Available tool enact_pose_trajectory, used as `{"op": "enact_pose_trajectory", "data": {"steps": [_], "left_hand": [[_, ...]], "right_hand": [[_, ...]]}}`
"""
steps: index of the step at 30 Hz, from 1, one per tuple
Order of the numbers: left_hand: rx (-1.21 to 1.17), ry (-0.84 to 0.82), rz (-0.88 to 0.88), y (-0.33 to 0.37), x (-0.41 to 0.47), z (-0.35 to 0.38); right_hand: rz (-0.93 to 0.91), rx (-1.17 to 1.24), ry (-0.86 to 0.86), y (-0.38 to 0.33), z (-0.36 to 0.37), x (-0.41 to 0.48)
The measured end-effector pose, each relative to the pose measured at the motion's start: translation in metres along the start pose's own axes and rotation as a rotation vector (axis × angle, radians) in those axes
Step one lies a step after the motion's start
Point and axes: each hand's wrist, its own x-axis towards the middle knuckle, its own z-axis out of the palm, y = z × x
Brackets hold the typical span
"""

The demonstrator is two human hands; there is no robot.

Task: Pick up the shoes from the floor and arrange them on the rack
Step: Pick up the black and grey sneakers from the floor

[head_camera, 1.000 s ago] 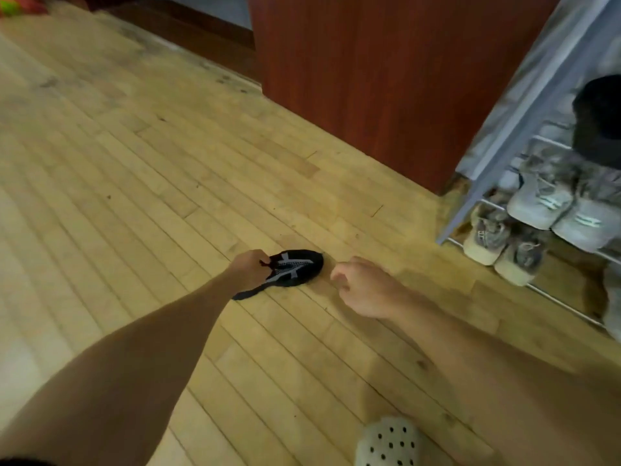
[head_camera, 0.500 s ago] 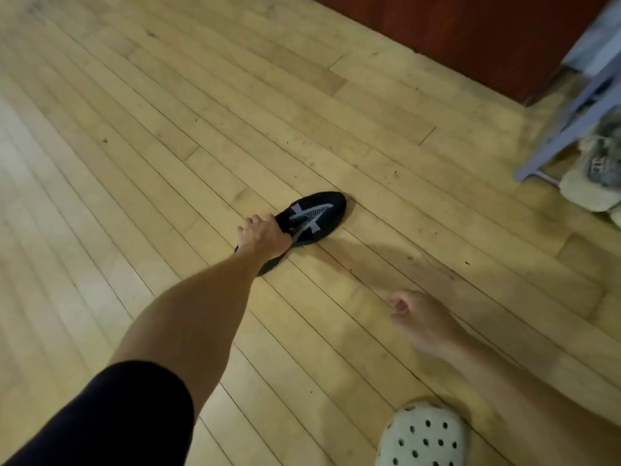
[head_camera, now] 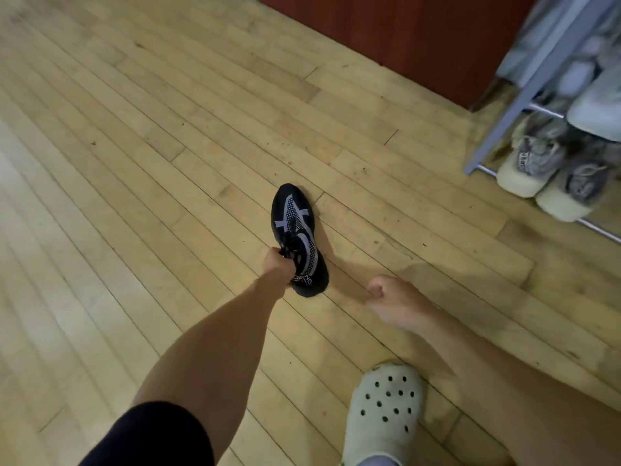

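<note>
A black shoe with pale grey markings hangs toe away from me, just above the wooden floor. My left hand grips it at the laces near the opening. My right hand hovers to the right of the shoe's heel, fingers curled, holding nothing. The grey metal shoe rack stands at the right edge. A pair of grey and cream sneakers sits on its bottom tier, and pale shoes sit on the tier above.
A red-brown wooden cabinet stands at the back, left of the rack. My foot in a pale clog is planted at the bottom right. Wooden floorboards stretch out to the left.
My left hand has lifted the black shoe and turned its toe away from me. My right hand has curled its fingers in. The view has swung right, showing more of the rack.
</note>
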Motion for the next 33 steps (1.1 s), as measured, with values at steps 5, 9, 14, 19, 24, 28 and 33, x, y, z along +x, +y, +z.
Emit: {"op": "enact_pose_trajectory", "data": {"steps": [5, 9, 14, 19, 24, 28, 33], "left_hand": [[-0.068, -0.217, -0.126, -0.006, -0.027, 0.020], [-0.404, -0.427, -0.152, -0.001, -0.057, 0.039], [-0.326, -0.498, 0.119, 0.027, -0.109, 0.045], [-0.204, -0.710, 0.450, 0.096, -0.185, 0.028], [-0.177, -0.881, 0.727, 0.163, -0.278, 0.011], [-0.151, -0.899, 0.885, 0.197, -0.350, 0.001], [-0.052, -0.906, 0.914, 0.212, -0.436, 0.021]], "right_hand": [[0.020, -0.053, 0.056, -0.004, -0.030, -0.029], [0.054, -0.096, 0.110, -0.006, -0.057, -0.056], [0.074, -0.175, 0.212, -0.012, -0.087, -0.106], [0.064, -0.166, 0.396, -0.024, -0.123, -0.169], [-0.073, 0.298, 0.599, -0.030, -0.166, -0.239], [-0.195, 0.692, 0.805, -0.021, -0.187, -0.297], [-0.276, 0.985, 0.931, 0.002, -0.200, -0.356]]}}
